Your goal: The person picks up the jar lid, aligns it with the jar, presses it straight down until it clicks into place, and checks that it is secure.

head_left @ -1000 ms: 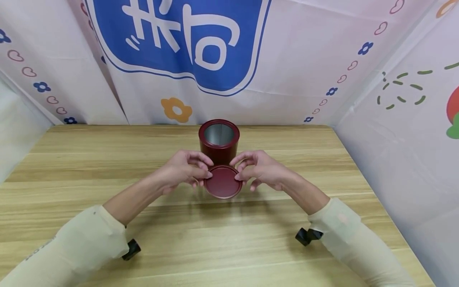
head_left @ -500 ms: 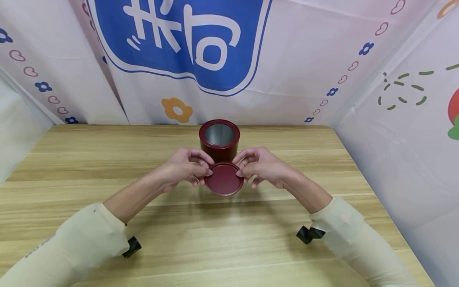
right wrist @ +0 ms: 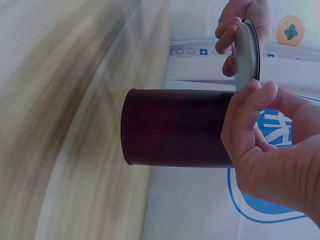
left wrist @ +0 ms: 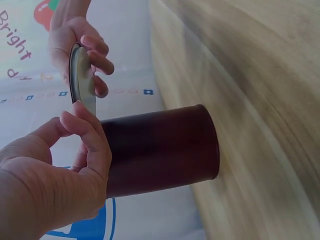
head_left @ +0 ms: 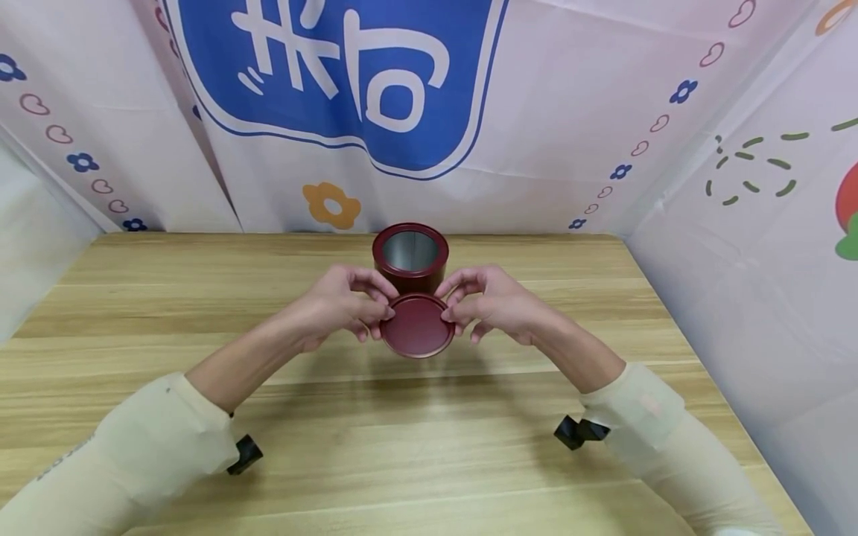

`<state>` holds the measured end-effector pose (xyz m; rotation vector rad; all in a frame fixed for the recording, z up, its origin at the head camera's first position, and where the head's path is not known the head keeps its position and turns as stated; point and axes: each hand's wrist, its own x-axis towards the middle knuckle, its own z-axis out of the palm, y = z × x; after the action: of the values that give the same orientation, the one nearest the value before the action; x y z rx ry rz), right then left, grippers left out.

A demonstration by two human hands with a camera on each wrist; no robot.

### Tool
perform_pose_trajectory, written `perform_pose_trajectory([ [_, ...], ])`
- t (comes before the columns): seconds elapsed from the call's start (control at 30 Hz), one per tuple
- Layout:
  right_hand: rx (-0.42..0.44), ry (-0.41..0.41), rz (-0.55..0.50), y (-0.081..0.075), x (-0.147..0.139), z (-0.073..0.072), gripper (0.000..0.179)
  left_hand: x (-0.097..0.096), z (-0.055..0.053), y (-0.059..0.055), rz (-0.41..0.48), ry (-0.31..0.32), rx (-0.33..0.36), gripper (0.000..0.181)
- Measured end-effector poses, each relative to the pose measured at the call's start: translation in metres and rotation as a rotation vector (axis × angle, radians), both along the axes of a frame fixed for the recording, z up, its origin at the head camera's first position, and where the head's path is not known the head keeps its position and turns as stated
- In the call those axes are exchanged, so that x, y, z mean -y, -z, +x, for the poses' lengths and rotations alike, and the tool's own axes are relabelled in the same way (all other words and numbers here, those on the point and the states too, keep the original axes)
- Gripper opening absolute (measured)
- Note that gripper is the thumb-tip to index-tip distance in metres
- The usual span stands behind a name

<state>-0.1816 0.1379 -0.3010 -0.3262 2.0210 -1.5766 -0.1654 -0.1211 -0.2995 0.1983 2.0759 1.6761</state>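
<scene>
A round dark-red lid (head_left: 417, 327) is held between both hands in front of an uncovered dark-red canister (head_left: 410, 280). My left hand (head_left: 351, 304) pinches the lid's left edge between thumb and fingers. On the opposite edge my right hand (head_left: 488, 305) pinches it the same way. In the right wrist view the lid (right wrist: 245, 55) shows its pale underside and stands about level with the canister's top, clear of the table. The canister (left wrist: 162, 150) rests upright on the table, its silvery inside visible from above.
The wooden table (head_left: 322, 476) runs back to a white printed cloth (head_left: 536, 149) hanging close behind the canister. Another cloth (head_left: 751, 246) borders the right side. A black wrist camera (head_left: 245, 454) sits under the left sleeve (head_left: 154, 439).
Both hands have raised the lid and carried it slightly away from me, closer to the canister's rim. The canister has stayed in place.
</scene>
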Motion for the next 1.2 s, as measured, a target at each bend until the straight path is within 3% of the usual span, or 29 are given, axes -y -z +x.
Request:
perform_pose_trajectory([
  [0.67,-0.04,0.008,0.012,-0.016,0.002,-0.009,0.027,0.0,-0.008,-0.019,-0.023,-0.017,-0.043,0.023],
  [1.2,-0.054,0.022,0.014,-0.027,0.002,-0.018,0.026,-0.001,-0.02,-0.028,-0.054,-0.025,-0.044,0.024],
])
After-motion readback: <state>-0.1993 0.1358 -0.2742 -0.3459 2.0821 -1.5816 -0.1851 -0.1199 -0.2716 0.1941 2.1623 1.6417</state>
